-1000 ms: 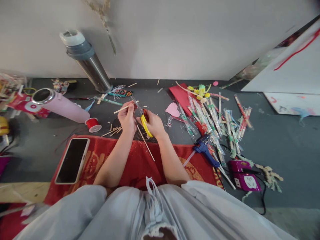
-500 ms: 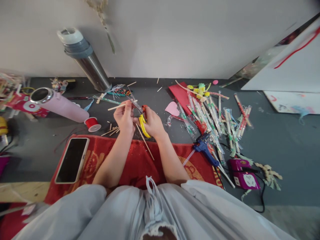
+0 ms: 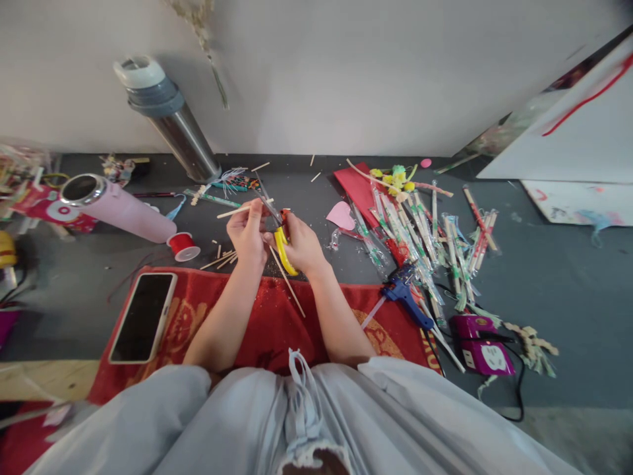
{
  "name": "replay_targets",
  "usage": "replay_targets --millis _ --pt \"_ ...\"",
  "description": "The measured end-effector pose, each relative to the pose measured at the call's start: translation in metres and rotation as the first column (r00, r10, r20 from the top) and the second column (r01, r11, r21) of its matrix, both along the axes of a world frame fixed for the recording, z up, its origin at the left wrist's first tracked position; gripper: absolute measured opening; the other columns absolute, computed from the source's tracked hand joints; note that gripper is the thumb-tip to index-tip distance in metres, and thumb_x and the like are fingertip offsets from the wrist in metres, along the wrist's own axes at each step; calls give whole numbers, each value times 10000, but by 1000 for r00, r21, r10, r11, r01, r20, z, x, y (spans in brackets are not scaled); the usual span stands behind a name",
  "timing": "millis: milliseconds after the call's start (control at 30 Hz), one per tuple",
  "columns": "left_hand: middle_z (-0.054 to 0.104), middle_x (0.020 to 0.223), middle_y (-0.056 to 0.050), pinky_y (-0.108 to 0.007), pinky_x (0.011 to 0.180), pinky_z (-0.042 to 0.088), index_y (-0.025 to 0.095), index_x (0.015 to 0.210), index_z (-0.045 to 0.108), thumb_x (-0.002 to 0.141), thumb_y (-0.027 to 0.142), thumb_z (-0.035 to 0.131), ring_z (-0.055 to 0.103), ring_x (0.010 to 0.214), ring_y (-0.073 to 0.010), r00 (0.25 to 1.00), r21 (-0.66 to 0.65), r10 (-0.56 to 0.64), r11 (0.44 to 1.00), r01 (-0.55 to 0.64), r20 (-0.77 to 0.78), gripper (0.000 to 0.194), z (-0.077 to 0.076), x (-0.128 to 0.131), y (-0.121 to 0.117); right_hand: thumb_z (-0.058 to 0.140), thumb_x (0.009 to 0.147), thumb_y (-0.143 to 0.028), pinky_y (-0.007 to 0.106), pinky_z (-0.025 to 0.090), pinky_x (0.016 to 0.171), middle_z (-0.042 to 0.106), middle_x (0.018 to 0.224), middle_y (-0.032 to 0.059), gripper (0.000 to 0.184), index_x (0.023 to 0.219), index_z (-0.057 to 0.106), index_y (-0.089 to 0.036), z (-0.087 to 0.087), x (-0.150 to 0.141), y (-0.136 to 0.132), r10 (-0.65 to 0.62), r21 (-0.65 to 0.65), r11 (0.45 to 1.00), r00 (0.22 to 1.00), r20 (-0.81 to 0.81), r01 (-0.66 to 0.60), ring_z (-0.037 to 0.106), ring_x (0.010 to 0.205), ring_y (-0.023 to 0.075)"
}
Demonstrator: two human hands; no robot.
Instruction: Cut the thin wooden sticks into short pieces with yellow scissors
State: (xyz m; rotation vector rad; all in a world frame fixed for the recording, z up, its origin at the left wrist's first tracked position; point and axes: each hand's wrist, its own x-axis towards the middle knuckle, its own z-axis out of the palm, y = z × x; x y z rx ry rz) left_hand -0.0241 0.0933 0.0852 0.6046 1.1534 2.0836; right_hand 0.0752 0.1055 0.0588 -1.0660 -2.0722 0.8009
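Observation:
Between the thumb and fingers of my left hand (image 3: 248, 234) is a thin wooden stick (image 3: 231, 212), lying nearly level. My right hand (image 3: 302, 244) is closed round the yellow handle of a pair of scissors (image 3: 283, 249), whose blades point up and left and meet the stick just past my left fingertips. Another long wooden stick (image 3: 291, 285) slants below my hands, its lower end over the red cloth (image 3: 277, 330). Several short stick pieces (image 3: 225, 258) lie left of my left wrist. Pale crumbs dot the cloth.
A steel flask (image 3: 182, 132), a pink bottle (image 3: 128, 211), a red thread spool (image 3: 182, 247) and a phone (image 3: 143, 318) stand or lie to the left. On the right are wrapped sticks (image 3: 410, 227), a blue glue gun (image 3: 408, 300) and a purple power socket (image 3: 482, 346) with a black cable.
My left hand and the stick have shifted slightly to the right, between the scissor blades. The rest of the table looks the same.

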Motion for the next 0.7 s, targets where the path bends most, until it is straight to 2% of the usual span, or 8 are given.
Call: replay_targets --millis 200,333,433,500,567,633,700 --pt "642 630 28 -153 494 438 172 680 669 609 476 825 589 545 -58 998 -6 63 998 -63 -5 349 -6 -2 3 445 871 -633 308 444 704 663 886 75 454 973 517 -196 6 -2 -2 3 -119 993 998 68 5 616 778 207" --pt "644 625 27 -154 445 384 172 704 682 609 506 815 572 519 -55 999 -39 49 998 -50 -13 371 -7 -3 4 476 861 -610 299 435 679 672 843 66 425 934 545 -197 10 -3 -4 -23 -156 987 995 93 37 617 739 206" --pt "659 676 15 -165 510 437 182 761 691 654 519 789 598 574 -67 998 -25 10 1000 -12 -62 368 -12 -5 6 493 851 -614 292 430 669 662 789 51 419 901 558 -204 10 -4 -3 -54 -187 980 995 88 70 614 711 203" --pt "705 854 -24 -206 673 517 202 873 698 680 568 756 665 762 -111 986 11 -73 997 75 -147 418 -22 -5 9 469 856 -631 287 422 662 650 755 44 431 853 556 -208 9 -2 -1 -83 -218 971 993 82 99 606 694 200" --pt "682 1135 -77 -282 865 531 230 1048 670 650 660 728 657 1028 -186 939 15 -223 972 235 -261 589 -34 -5 11 424 868 -651 284 411 652 640 738 44 460 809 547 -212 8 0 1 -113 -249 960 991 67 126 593 685 197" --pt "567 1353 -116 -367 1003 484 251 1233 579 568 746 719 559 1234 -265 839 -45 -394 912 408 -375 840 -47 -4 12 384 875 -670 279 398 638 631 728 42 491 774 539 -214 6 4 4 -145 -278 949 989 35 148 573 671 187" --pt "454 1460 -142 -433 1071 430 258 1369 452 503 792 714 451 1340 -323 718 -139 -525 840 525 -458 1051 -58 -2 11 355 880 -677 271 388 621 623 712 34 513 746 532 -215 4 8 7 -177 -308 937 984 -4 167 551 648 171"
